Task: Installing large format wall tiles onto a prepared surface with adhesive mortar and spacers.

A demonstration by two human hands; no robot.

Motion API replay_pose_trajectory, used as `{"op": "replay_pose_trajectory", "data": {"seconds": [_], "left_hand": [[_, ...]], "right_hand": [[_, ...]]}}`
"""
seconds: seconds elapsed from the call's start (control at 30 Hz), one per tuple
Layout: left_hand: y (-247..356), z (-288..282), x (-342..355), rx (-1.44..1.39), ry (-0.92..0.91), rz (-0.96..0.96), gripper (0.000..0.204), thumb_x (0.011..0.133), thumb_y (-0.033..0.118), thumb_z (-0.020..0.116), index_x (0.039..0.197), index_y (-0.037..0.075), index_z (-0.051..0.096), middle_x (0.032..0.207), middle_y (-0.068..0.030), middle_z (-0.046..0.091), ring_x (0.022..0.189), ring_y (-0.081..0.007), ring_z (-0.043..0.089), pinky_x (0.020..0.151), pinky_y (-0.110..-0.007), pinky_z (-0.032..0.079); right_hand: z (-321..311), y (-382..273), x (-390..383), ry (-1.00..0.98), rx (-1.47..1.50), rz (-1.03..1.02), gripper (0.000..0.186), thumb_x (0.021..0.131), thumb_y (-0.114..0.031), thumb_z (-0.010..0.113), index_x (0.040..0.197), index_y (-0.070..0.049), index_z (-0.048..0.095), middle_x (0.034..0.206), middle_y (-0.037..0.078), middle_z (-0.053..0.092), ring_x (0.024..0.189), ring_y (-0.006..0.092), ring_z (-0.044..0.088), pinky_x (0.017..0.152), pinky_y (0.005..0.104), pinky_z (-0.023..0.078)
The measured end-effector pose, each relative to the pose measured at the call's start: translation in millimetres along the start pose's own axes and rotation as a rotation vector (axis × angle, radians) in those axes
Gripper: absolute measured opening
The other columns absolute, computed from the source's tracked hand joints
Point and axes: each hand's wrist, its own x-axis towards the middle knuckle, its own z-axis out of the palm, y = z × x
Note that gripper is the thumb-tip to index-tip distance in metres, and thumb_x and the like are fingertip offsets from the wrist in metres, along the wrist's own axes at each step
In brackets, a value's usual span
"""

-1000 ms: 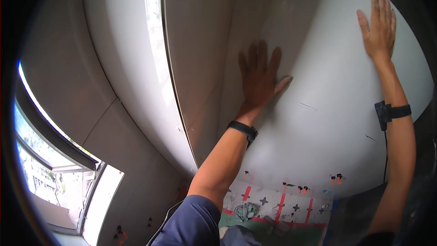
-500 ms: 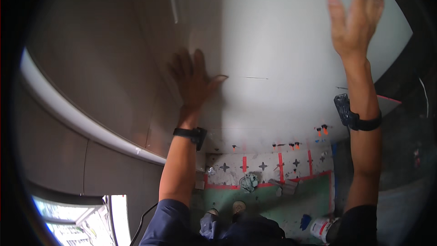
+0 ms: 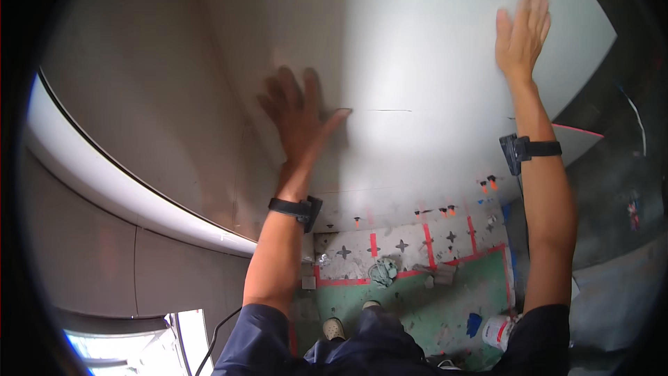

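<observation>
My left hand [image 3: 300,115] lies with spread fingers on the shaded part of a large pale wall panel [image 3: 417,63], just left of a thin dark scratch [image 3: 379,110]. My right hand [image 3: 523,31] is flat, fingers extended and slightly blurred, against the brighter upper right of the same panel, near its curved-looking edge. Neither hand holds anything. Each forearm wears a black strap with a small device [image 3: 515,153]. Several small orange and black fittings [image 3: 451,210] line the lower part of the panel.
Below are a green floor [image 3: 438,306] with red tape, my feet, a crumpled cloth [image 3: 383,271], a blue item [image 3: 474,324] and a white bucket [image 3: 495,332]. A window [image 3: 118,348] is at lower left, a cable [image 3: 216,334] beside me, a dark wall [image 3: 626,188] at right.
Since one second ago, the view has turned toward the panel, showing more floor. My hands stay open on it; in the last half second the right one moved slightly down in view.
</observation>
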Motion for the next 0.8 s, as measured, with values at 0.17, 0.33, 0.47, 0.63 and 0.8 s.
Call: {"op": "replay_pose_trajectory", "data": {"seconds": [0.17, 0.33, 0.47, 0.63, 0.8], "left_hand": [[27, -12, 11, -0.059, 0.026, 0.044, 0.107, 0.075, 0.066, 0.075, 0.156, 0.009, 0.033, 0.161, -0.0345, 0.014, 0.145, -0.0613, 0.014, 0.113, -0.076, 0.012], [20, -30, 14, -0.082, 0.017, -0.005, 0.110, 0.064, 0.056, 0.087, 0.153, 0.013, 0.037, 0.158, -0.0330, 0.018, 0.143, -0.0593, 0.019, 0.111, -0.077, 0.018], [17, -18, 13, -0.082, 0.010, -0.005, 0.119, 0.064, 0.071, 0.078, 0.156, 0.011, 0.032, 0.161, -0.0349, 0.011, 0.145, -0.0613, 0.010, 0.112, -0.077, 0.010], [5, 6, 9, -0.013, 0.068, -0.016, 0.134, 0.061, 0.090, 0.064, 0.159, 0.007, 0.024, 0.161, -0.0386, -0.005, 0.147, -0.0615, -0.006, 0.112, -0.075, -0.007], [13, 7, 14, -0.056, 0.012, -0.035, 0.138, 0.061, 0.090, 0.066, 0.160, 0.006, 0.020, 0.161, -0.0390, -0.012, 0.146, -0.0602, -0.016, 0.112, -0.074, -0.010]], "right_hand": [[-6, 9, -12, 0.059, -0.034, -0.109, 0.067, 0.102, -0.048, 0.045, 0.157, -0.012, 0.035, 0.159, 0.019, 0.038, 0.148, 0.0409, 0.029, 0.120, 0.0563, 0.017], [6, -11, -12, 0.078, -0.016, -0.113, 0.063, 0.102, -0.045, 0.046, 0.157, -0.015, 0.036, 0.159, 0.016, 0.038, 0.148, 0.0381, 0.030, 0.121, 0.0526, 0.019], [3, -7, -15, 0.091, -0.046, -0.123, 0.061, 0.103, -0.043, 0.047, 0.157, -0.017, 0.037, 0.159, 0.015, 0.040, 0.147, 0.0365, 0.032, 0.120, 0.0519, 0.021], [5, -12, -15, 0.133, -0.060, -0.171, 0.058, 0.104, -0.043, 0.048, 0.156, -0.018, 0.040, 0.155, 0.012, 0.045, 0.144, 0.0327, 0.038, 0.118, 0.0498, 0.026], [12, 5, -14, 0.159, -0.089, -0.216, 0.058, 0.103, -0.045, 0.050, 0.155, -0.019, 0.041, 0.154, 0.011, 0.047, 0.142, 0.0315, 0.042, 0.116, 0.0488, 0.029]]}}
